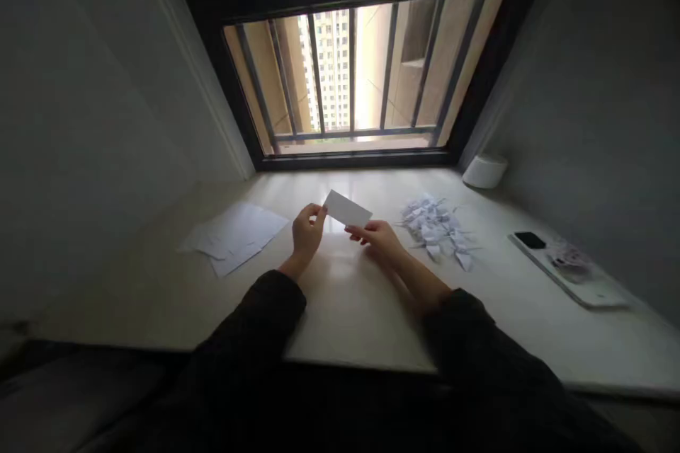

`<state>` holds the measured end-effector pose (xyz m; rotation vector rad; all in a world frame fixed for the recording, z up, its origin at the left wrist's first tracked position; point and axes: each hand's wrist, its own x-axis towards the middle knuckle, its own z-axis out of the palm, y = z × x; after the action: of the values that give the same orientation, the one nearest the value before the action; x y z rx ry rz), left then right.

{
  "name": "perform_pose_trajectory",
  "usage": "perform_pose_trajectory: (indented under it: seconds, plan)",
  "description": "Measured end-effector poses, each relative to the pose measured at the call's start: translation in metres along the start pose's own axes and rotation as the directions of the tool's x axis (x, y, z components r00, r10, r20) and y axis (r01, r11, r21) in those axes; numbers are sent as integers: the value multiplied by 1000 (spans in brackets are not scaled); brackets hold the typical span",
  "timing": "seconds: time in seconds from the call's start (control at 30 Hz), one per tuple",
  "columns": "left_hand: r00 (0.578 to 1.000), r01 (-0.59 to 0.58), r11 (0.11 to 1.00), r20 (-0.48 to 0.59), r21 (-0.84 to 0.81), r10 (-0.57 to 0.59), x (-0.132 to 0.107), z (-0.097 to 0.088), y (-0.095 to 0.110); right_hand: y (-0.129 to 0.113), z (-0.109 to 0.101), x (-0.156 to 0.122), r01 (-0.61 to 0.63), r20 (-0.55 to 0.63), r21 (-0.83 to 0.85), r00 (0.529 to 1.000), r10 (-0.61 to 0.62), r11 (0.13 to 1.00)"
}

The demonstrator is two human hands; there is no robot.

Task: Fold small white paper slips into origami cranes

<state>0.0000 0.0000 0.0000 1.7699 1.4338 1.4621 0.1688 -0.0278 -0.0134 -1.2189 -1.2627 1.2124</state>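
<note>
A small rectangular piece of white paper [348, 209] is held up in front of me, above the pale sill. My left hand [308, 230] pinches its left end between thumb and fingers. At the lower right corner, my right hand [378, 237] grips it with the thumb on top. To the left lies a loose stack of white paper sheets [247, 230]. Right of my right hand sits a heap of small folded white paper pieces [433, 223], some of them pointed.
A phone [568, 272] in a pale case with a grip on its back lies at the right. A white paper roll [484, 171] stands in the far right corner. Behind the sill [340, 311] is a dark-framed window [350, 161] with bars outside.
</note>
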Motion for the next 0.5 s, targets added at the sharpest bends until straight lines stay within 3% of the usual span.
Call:
perform_pose_trajectory:
  seconds: [0.13,0.27,0.5]
  plan:
    - [999,31,999,34,-28,-30,-1,2,-1,1,-13,8,11,-113,67,994,-3,998]
    - [981,136,972,162,-192,-105,-1,7,-6,5,-18,12,32,-211,146,978,-1,989]
    - [956,272,902,203,-334,-212,-1,11,-8,4,-18,11,9,-192,167,981,23,986]
